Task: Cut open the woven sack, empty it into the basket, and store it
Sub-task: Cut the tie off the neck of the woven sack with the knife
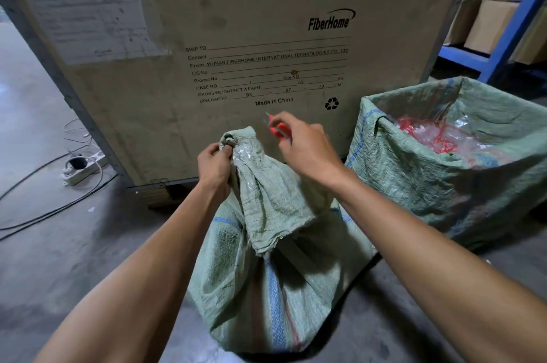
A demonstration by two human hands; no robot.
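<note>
A green woven sack (275, 282) with a blue stripe stands on the floor in front of me, its neck bunched and wrapped in clear tape. My left hand (213, 165) pinches the top knot of that neck. My right hand (305, 145) is just right of the neck and grips a red-handled cutter (277, 129), blade pointing up and left. To the right stands the basket (414, 173), lined with green woven cloth and holding clear plastic bags with red strings (435, 134).
A big cardboard-faced crate (207, 37) with printed shipping text stands right behind the sack. A white power strip (83, 167) and black cables lie on the concrete floor at left. A blue shelf frame (509, 37) with cardboard boxes is at the top right.
</note>
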